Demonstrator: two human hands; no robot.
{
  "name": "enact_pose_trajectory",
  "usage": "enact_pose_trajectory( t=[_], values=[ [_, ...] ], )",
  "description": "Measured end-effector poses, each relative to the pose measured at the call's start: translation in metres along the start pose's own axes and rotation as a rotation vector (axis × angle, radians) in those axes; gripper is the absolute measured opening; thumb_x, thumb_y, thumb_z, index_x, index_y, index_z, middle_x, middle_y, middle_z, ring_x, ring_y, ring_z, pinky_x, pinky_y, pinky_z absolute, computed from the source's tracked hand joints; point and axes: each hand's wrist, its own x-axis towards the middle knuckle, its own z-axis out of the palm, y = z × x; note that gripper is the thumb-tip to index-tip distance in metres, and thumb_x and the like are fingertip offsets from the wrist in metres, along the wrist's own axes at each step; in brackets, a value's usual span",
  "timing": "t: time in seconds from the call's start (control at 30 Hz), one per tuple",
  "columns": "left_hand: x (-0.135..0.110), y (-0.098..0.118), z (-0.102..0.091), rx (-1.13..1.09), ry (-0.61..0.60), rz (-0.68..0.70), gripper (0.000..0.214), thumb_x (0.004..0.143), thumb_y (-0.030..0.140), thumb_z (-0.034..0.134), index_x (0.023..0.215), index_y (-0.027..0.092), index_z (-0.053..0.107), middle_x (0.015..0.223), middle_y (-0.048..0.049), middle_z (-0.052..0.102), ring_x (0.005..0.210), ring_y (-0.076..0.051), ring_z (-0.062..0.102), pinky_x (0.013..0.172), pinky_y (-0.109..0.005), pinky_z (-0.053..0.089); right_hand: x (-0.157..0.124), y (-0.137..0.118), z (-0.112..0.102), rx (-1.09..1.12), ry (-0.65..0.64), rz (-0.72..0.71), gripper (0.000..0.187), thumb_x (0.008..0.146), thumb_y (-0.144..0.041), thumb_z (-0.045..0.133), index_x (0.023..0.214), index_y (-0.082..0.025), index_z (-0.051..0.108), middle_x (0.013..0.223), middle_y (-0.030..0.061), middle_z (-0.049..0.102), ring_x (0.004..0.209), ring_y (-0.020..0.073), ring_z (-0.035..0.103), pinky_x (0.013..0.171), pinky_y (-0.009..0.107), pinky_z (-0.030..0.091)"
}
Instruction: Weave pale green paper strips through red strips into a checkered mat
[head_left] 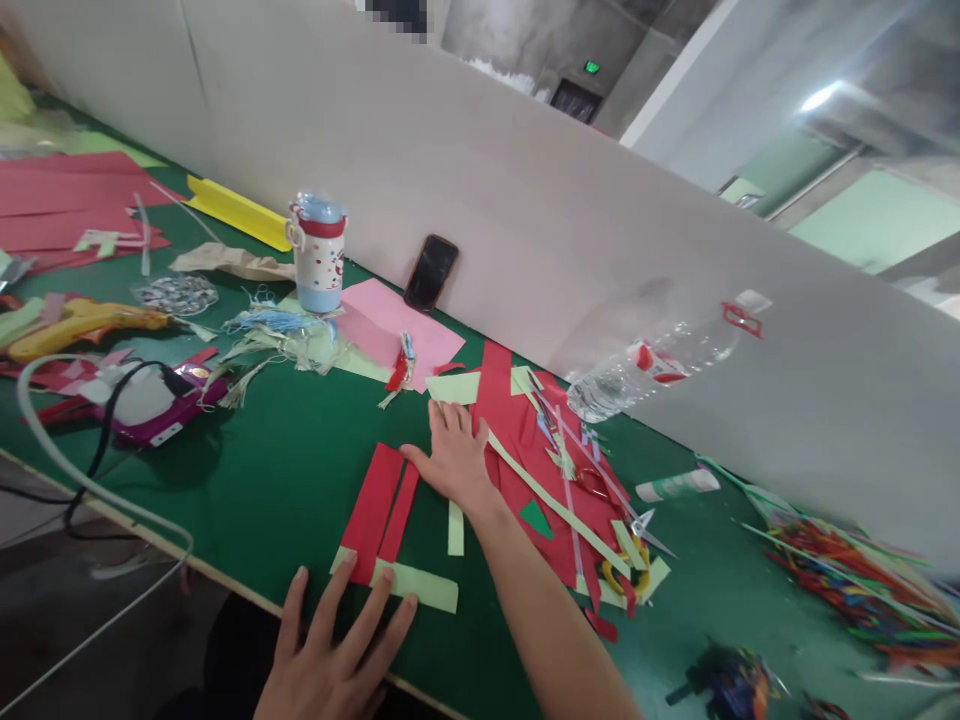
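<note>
My left hand point(334, 655) lies flat at the near edge of the green table point(285, 470), fingers spread, fingertips touching a pale green paper strip point(416, 585) and the end of two red paper strips point(379, 510). My right hand point(454, 450) reaches forward, open and flat, fingers resting on a pile of red paper point(525, 450) crossed by pale green strips point(555, 510). Neither hand holds anything.
A clear plastic bottle point(660, 365) lies by the white wall. A phone point(430, 272) leans on that wall, beside pink paper point(390, 325) and a patterned cup point(318, 252). Scissors point(626, 560), a glue stick point(675, 487), a yellow glue gun point(82, 325), tassels and cables lie around.
</note>
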Motion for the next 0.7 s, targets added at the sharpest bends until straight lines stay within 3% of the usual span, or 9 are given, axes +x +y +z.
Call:
enact_pose_trajectory(
  t=[0.13, 0.23, 0.33, 0.53, 0.7],
  values=[
    [0.003, 0.0, -0.001, -0.019, 0.026, -0.012, 0.048, 0.088, 0.058, 0.059, 0.133, 0.042, 0.058, 0.136, 0.0024, 0.063, 0.153, -0.029, 0.001, 0.121, -0.063, -0.006, -0.014, -0.005, -0.01, -0.001, 0.01, 0.0, 0.076, 0.097, -0.061, 0.041, 0.156, -0.015, 0.026, 0.156, 0.0179, 0.035, 0.145, 0.0356, 0.025, 0.112, 0.066, 0.019],
    [0.004, 0.0, -0.003, -0.03, 0.038, -0.025, 0.046, 0.088, 0.058, 0.06, 0.131, 0.042, 0.059, 0.134, 0.0033, 0.064, 0.153, -0.027, 0.002, 0.121, -0.06, -0.006, -0.044, -0.022, -0.007, 0.014, 0.014, -0.19, 0.093, 0.088, -0.076, 0.043, 0.156, -0.015, 0.026, 0.155, 0.0177, 0.038, 0.145, 0.0374, 0.022, 0.115, 0.067, 0.008],
    [0.005, -0.003, -0.004, -0.002, 0.036, 0.014, 0.047, 0.087, 0.058, 0.06, 0.131, 0.042, 0.059, 0.132, 0.0031, 0.066, 0.153, -0.028, 0.001, 0.121, -0.06, -0.007, -0.064, -0.036, 0.004, 0.045, -0.005, -0.327, 0.097, 0.086, -0.079, 0.043, 0.157, -0.016, 0.024, 0.154, 0.0177, 0.041, 0.145, 0.0372, 0.022, 0.115, 0.067, 0.004],
    [0.007, -0.003, -0.008, 0.016, 0.016, 0.028, 0.048, 0.087, 0.056, 0.061, 0.133, 0.041, 0.058, 0.136, 0.0028, 0.063, 0.153, -0.029, 0.001, 0.121, -0.06, -0.007, -0.032, -0.019, 0.012, 0.034, 0.012, -0.145, 0.079, 0.094, -0.071, 0.039, 0.151, -0.016, 0.036, 0.155, 0.0163, 0.04, 0.145, 0.0344, 0.025, 0.114, 0.069, 0.009],
    [0.007, -0.003, -0.007, 0.022, 0.023, 0.029, 0.047, 0.087, 0.058, 0.06, 0.131, 0.04, 0.059, 0.135, 0.0021, 0.064, 0.153, -0.029, 0.0, 0.12, -0.06, -0.008, -0.022, -0.009, 0.0, 0.015, 0.006, -0.056, 0.075, 0.097, -0.06, 0.044, 0.154, -0.013, 0.029, 0.156, 0.0173, 0.037, 0.145, 0.0338, 0.026, 0.113, 0.069, 0.016]
  ],
)
